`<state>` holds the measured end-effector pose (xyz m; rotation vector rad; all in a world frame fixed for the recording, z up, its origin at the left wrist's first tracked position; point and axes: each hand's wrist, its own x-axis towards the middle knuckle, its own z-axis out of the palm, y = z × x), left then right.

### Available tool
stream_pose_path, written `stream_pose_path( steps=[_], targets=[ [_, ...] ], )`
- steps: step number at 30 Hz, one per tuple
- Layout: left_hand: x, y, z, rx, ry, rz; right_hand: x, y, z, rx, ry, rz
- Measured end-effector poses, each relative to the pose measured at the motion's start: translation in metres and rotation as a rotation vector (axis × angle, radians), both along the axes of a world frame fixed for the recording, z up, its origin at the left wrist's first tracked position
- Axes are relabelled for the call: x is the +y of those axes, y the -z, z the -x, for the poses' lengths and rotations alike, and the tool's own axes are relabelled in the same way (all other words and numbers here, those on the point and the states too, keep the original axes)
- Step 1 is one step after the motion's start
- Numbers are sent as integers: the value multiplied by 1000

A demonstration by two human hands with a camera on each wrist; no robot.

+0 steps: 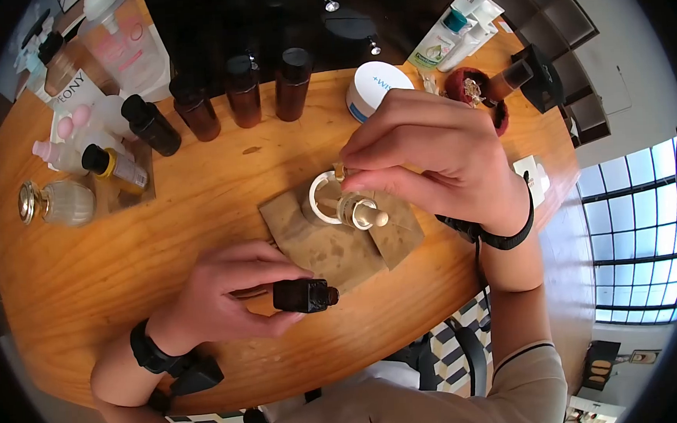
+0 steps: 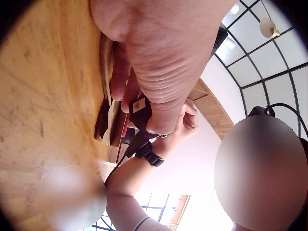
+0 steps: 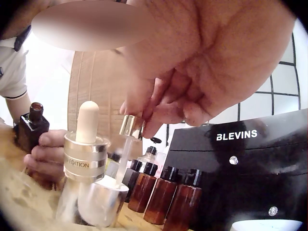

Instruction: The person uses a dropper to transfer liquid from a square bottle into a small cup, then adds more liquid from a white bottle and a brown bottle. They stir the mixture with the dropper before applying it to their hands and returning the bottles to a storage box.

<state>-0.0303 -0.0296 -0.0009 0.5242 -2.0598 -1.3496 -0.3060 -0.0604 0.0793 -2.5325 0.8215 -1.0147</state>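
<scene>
My left hand (image 1: 223, 292) grips a small dark square bottle (image 1: 301, 295), tilted on its side in the head view, its neck uncapped; the right wrist view shows that bottle (image 3: 32, 134) too. Thumb and fingers of my right hand (image 1: 440, 155) pinch a small gold cap (image 3: 131, 126) with a clear tube (image 3: 126, 161) hanging from it. The tube's lower end reaches a white round container (image 3: 103, 204), which stands on brown paper (image 1: 326, 255). Beside the container is a dropper bottle (image 3: 85, 156) with a pale rubber bulb. Left-hand fingers partly cover the dark bottle in the left wrist view.
Several dark and brown bottles (image 1: 244, 97) stand along the back of the wooden table (image 1: 192, 232). Pump bottles and small bottles crowd the left. A white tub (image 1: 373, 85), tubes and a red container are at the back right, and a glossy black box (image 3: 250, 159) stands behind.
</scene>
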Motion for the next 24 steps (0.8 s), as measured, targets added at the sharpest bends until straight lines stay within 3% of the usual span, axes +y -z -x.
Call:
stream_pose_path(
  steps=[17, 24],
  targets=[
    [0, 3, -1, -16, -22, 37, 3, 2, 0, 53, -47, -8],
    [1, 2, -1, -14, -18, 29, -2, 8, -1, 83, -74, 102]
  ],
)
